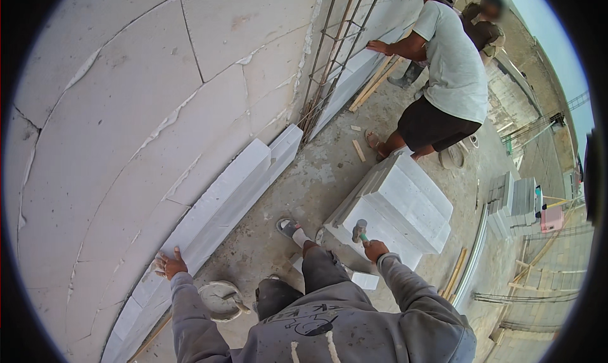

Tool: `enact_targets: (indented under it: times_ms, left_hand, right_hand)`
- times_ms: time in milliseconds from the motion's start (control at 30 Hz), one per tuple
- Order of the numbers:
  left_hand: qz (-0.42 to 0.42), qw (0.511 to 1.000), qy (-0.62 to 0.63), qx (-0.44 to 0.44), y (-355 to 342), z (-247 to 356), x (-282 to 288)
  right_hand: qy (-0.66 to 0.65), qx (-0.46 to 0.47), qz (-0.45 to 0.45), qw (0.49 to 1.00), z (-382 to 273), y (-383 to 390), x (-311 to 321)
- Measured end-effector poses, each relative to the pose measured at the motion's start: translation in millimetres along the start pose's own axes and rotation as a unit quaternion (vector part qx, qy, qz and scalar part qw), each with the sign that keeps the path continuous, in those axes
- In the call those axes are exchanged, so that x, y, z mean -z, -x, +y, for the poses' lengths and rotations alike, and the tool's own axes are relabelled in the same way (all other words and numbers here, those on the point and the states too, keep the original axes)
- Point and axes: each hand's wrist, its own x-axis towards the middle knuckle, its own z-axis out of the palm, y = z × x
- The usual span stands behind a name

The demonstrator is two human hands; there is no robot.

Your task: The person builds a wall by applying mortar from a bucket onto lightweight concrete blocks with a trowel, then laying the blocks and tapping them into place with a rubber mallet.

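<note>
My left hand [170, 263] rests with fingers spread on the top of a low row of white blocks [221, 201] along the wall's foot. My right hand [375, 250] is closed round the green handle of a mallet [360, 227]. Its grey head points up and away from me, in front of a stack of white blocks [411, 201]; whether it touches them I cannot tell. Between my left forearm and my legs stands a round bucket [220, 300] with grey mortar smears, and its contents are partly hidden.
The tall block wall [139, 110] rises on my left. A rebar cage [335, 53] stands upright beyond the low row. Ahead, a co-worker [449, 65] leans toward the wall; another person [484, 21] is behind. Wooden strips [456, 271] and more stacked blocks [503, 205] lie to the right.
</note>
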Motion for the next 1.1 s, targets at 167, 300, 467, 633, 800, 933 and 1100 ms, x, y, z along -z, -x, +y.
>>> enact_targets:
  times_ms: [167,300,467,633,800,933,1100]
  left_hand:
    - [0.054,0.986,0.131,-0.088,36.5,1.5,18.2]
    - [-0.014,0.983,0.173,-0.059,70.9,-57.3,-5.0]
    - [-0.279,0.95,0.131,0.049,111.6,-142.1,-67.4]
    - [-0.311,0.934,0.164,0.059,136.8,-198.1,-142.0]
    - [-0.269,0.932,0.23,0.075,143.6,-208.8,-142.8]
    - [-0.249,0.928,0.264,0.087,148.9,-179.2,-129.4]
    - [-0.278,0.92,0.263,0.085,160.2,-157.7,-152.6]
  right_hand:
    - [0.025,-0.179,-0.051,0.982,184.3,13.2,-72.8]
    - [0.028,-0.248,-0.18,0.951,181.9,92.4,-99.1]
    - [0.095,-0.131,-0.205,0.965,195.0,110.5,-131.7]
    - [0.304,0.211,-0.223,0.902,156.3,90.5,-113.6]
    - [-0.007,-0.138,-0.112,0.984,62.8,100.2,-60.0]
    - [-0.004,-0.125,-0.042,0.991,40.8,80.3,-13.4]
    - [-0.041,-0.095,-0.049,0.993,16.0,31.0,14.5]
